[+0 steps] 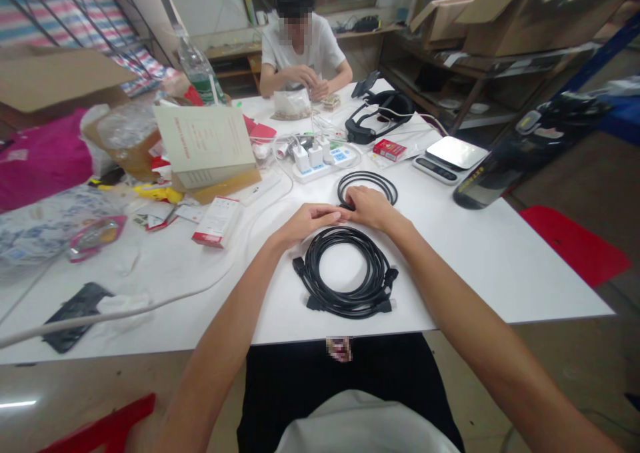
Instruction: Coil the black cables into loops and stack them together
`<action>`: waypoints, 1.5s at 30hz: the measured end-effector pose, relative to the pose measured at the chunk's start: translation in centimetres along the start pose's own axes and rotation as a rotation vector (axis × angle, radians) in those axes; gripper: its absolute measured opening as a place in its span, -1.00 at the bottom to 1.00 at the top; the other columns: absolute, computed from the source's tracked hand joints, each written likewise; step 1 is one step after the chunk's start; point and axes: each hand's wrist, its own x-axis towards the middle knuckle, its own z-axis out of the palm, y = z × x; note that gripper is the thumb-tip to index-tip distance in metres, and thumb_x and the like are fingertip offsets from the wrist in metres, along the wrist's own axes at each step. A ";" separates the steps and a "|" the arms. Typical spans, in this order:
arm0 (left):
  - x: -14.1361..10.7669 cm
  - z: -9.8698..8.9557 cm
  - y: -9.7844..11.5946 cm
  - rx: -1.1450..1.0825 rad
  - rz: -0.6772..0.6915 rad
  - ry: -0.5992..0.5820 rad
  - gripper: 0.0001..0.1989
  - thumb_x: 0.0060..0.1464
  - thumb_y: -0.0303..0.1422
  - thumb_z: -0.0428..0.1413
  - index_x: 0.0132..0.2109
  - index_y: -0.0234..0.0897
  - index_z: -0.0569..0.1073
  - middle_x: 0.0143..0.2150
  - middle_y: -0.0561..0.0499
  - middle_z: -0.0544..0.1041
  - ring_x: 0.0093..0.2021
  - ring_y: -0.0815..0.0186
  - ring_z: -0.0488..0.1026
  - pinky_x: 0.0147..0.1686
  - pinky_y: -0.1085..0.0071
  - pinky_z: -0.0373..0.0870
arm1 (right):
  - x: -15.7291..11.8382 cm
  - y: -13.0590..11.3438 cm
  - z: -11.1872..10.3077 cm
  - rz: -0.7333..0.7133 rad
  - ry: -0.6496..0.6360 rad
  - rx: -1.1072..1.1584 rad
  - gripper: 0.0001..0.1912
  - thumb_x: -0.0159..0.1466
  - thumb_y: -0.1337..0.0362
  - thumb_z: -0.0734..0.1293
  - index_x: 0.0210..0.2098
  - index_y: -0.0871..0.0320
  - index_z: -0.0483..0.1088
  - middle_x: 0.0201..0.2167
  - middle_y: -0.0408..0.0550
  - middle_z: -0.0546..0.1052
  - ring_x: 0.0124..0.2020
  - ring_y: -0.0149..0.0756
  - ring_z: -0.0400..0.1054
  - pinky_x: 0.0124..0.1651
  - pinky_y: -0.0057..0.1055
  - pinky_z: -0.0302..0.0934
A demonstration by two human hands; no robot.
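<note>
Nearest the camera, at the bottom edge, are the wearer's pale shirt [367,426] and black trousers [280,383], with two bare forearms reaching forward over a white desk [475,260]. The left hand [320,218] and right hand [370,206] meet near the middle, fingertips touching. The left hand's fingers are straight and close together; the right hand's are curled down over the near side of a thin ring of black cable [370,176]. Whether either hand actually grips it cannot be told, because the fingers hide the spot.

A thicker coil of black cables [345,303] lies flat between the forearms, close to the desk's front edge, untouched by the hands. It appears fully wound: many strands sit in a neat round, with chunky black plugs [299,266] jutting out at the sides and lower corners. The thin ring just beyond is also looped, with fewer, looser turns, so it seems less finished; no tie is visible on either.

Farther back are a white power strip [320,168] loaded with chargers, a small red box [389,150] and a black headset [370,131]. A digital scale [457,153] and dark bottle [493,166] stand to the right. Across the desk sits a person in a white T-shirt [323,46], hands together.
</note>
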 end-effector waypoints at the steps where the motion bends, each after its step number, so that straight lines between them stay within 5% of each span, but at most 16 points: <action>1: 0.2 -0.2 -0.3 -0.055 0.015 0.071 -0.55 0.18 -0.05 0.40 0.02 -0.33 0.73 0.05 -0.24 0.73 0.07 0.08 0.66 0.24 0.14 0.48 | 0.0 0.2 -0.1 -0.026 0.007 0.001 -0.51 0.44 -0.16 0.31 -0.09 0.19 0.45 -0.10 0.16 0.60 -0.13 -0.11 0.42 -0.15 -0.30 0.04; 7: 1.2 -2.4 -1.7 -0.307 0.098 0.423 -0.60 0.04 -0.13 0.50 -0.12 -0.34 0.70 -0.13 -0.14 0.70 -0.11 0.25 0.63 0.02 0.29 0.54 | 0.2 0.8 -0.5 -0.109 -0.032 -0.022 -0.52 0.40 -0.16 0.36 -0.18 0.18 0.45 -0.11 0.14 0.59 -0.05 -0.03 0.44 -0.01 -0.26 0.12; 11: 1.5 -2.9 -1.8 -0.365 0.109 0.520 -0.67 0.08 -0.20 0.47 -0.12 -0.34 0.68 -0.14 -0.12 0.69 -0.11 0.29 0.62 0.07 0.30 0.51 | 0.1 -0.9 -0.4 -0.043 -0.021 -0.031 -0.55 0.54 -0.04 0.20 -0.01 0.27 0.40 -0.08 0.25 0.61 -0.06 0.04 0.49 -0.07 -0.24 0.14; 20: 1.4 -2.3 -1.7 -0.320 0.124 0.444 -0.66 0.13 -0.19 0.46 -0.08 -0.34 0.67 0.02 -0.17 0.70 0.07 0.18 0.64 0.33 0.15 0.42 | 0.3 -3.6 0.1 0.115 0.162 0.308 -0.50 0.57 -0.11 0.13 0.16 0.22 0.23 -0.12 0.19 0.62 -0.13 0.01 0.53 -0.18 -0.32 0.16; 25: 1.3 -2.6 -2.0 -0.353 0.070 0.328 -0.56 0.11 -0.09 0.47 -0.07 -0.38 0.66 -0.02 -0.24 0.72 0.00 0.12 0.69 0.27 0.08 0.49 | 0.5 -3.3 0.7 -0.102 0.253 0.481 -0.59 0.54 -0.03 0.20 0.11 0.19 0.32 0.00 0.18 0.57 -0.04 -0.09 0.46 0.02 -0.26 0.29; 30: 1.3 -3.3 -2.1 -0.438 0.022 0.326 -0.58 0.16 -0.10 0.43 -0.04 -0.39 0.64 -0.04 -0.26 0.74 -0.03 0.10 0.71 0.19 0.10 0.56 | 0.1 -3.5 0.5 -0.331 0.206 0.491 -0.61 0.54 0.08 0.21 0.20 0.18 0.40 0.03 0.12 0.53 0.05 -0.14 0.40 0.17 -0.24 0.28; 36: 1.2 -3.6 -1.5 -0.543 -0.035 0.328 -0.59 0.32 -0.05 0.28 0.01 -0.35 0.62 0.03 -0.28 0.72 0.01 0.05 0.70 0.11 0.12 0.60 | 0.0 -2.3 -1.0 -0.200 0.122 0.451 -0.58 0.48 -0.07 0.32 0.01 0.17 0.49 -0.14 0.02 0.57 -0.17 -0.25 0.41 -0.06 -0.36 0.23; 41: 1.0 -3.4 -1.1 -0.531 0.003 0.343 -0.64 0.23 -0.18 0.37 0.06 -0.30 0.61 0.10 -0.24 0.71 0.06 0.08 0.69 0.17 0.15 0.54 | 0.1 -1.3 -1.4 -0.164 -0.006 0.302 -0.61 0.48 -0.06 0.31 -0.13 0.16 0.51 -0.20 0.01 0.61 -0.25 -0.27 0.42 -0.17 -0.39 0.13; 45: 0.8 -3.3 -1.1 -0.467 0.051 0.301 -0.46 0.12 -0.20 0.46 0.19 -0.25 0.58 0.15 -0.25 0.70 0.16 0.07 0.65 0.29 0.10 0.42 | 0.0 -1.6 -1.1 -0.161 -0.031 0.178 -0.62 0.56 0.01 0.18 -0.09 0.16 0.46 -0.21 0.08 0.62 -0.21 -0.19 0.46 -0.17 -0.37 0.10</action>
